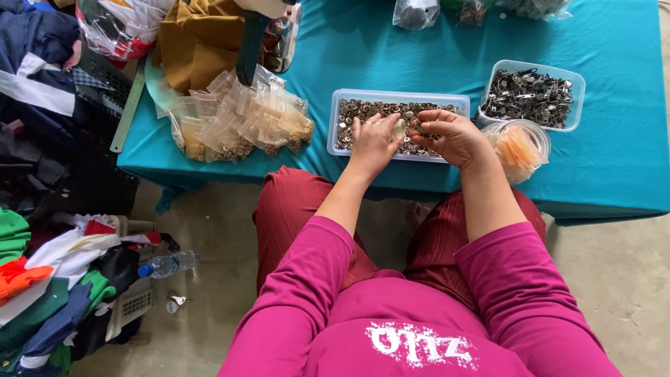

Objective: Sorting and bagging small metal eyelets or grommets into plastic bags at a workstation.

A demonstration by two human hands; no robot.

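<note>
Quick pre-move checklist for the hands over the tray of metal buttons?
1. Left hand over the button tray: ok.
2. Right hand over the tray: ok.
3. Small clear bag pinched between both hands: ok.
4. Bag mouth open: cannot tell.
5. Pile of filled bags lies apart, on the tray's left: ok.
6. Safety-pin tray clear of the right hand: ok.
</note>
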